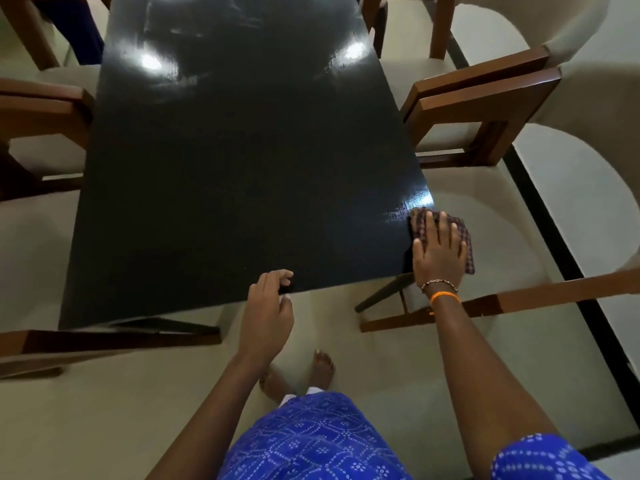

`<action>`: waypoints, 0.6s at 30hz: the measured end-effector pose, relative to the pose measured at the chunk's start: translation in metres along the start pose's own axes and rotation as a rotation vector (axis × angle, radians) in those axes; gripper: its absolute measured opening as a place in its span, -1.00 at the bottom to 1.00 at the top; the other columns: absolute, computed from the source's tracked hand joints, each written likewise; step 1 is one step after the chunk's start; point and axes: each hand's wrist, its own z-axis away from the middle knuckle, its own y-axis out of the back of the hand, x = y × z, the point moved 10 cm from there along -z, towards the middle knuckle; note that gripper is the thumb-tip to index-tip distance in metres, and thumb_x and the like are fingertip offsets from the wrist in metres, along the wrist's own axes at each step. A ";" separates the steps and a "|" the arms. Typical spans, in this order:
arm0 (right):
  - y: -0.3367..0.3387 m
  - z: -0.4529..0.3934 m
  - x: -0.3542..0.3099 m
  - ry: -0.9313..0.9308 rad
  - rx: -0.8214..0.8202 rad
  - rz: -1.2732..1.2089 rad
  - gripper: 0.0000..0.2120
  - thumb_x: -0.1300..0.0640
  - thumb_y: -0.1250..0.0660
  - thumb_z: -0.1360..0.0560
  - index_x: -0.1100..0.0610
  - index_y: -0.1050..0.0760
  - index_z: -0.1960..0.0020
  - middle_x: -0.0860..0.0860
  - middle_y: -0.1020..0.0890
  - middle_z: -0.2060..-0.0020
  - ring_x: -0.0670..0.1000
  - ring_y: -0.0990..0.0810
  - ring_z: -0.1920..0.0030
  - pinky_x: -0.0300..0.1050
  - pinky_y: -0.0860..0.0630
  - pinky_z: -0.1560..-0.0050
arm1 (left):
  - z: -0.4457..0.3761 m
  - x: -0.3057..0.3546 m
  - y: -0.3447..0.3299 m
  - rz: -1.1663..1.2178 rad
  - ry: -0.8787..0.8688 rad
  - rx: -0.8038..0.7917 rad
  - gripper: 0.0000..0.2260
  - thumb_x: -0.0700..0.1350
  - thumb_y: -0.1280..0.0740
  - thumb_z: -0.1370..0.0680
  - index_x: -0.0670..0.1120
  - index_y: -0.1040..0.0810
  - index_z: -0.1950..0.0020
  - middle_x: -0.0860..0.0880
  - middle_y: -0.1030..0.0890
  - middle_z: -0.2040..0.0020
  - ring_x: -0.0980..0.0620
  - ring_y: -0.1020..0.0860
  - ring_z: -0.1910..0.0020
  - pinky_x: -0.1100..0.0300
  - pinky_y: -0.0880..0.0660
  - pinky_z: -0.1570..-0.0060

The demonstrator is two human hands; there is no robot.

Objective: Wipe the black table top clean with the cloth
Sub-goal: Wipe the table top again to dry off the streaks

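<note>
No readable text, label, brand, number or sign anywhere in view.

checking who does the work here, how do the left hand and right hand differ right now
The right hand lies flat with fingers spread, pressing the checked cloth onto the near right corner of the black table top; the left hand holds no cloth. The left hand's fingers are loosely curled at the near edge. Only the right wrist shows bracelets. Both are at the table's near end.
</note>
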 end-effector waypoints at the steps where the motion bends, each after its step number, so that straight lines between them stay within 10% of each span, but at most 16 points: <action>1: -0.001 0.008 -0.001 -0.065 0.019 -0.020 -0.43 0.01 -0.11 -0.58 0.00 -0.01 -0.54 0.06 -0.06 -0.54 0.17 -0.05 -0.52 0.20 0.01 -0.48 | 0.003 -0.005 0.003 0.033 0.032 0.009 -0.69 -0.27 -0.25 -0.51 0.00 -0.42 -0.21 0.13 -0.44 -0.07 0.18 -0.39 -0.06 0.47 -0.29 0.12; 18: -0.088 0.181 -0.308 0.477 -0.207 -0.051 -0.31 -0.08 -0.09 -0.54 0.05 0.16 -0.54 0.12 0.13 -0.55 0.21 0.18 -0.53 0.22 0.28 -0.45 | 0.051 -0.155 0.113 0.459 0.479 0.246 -0.85 -0.25 -0.22 -0.54 -0.02 -0.45 -0.03 0.05 -0.52 0.07 0.15 -0.49 0.09 0.30 -0.40 0.20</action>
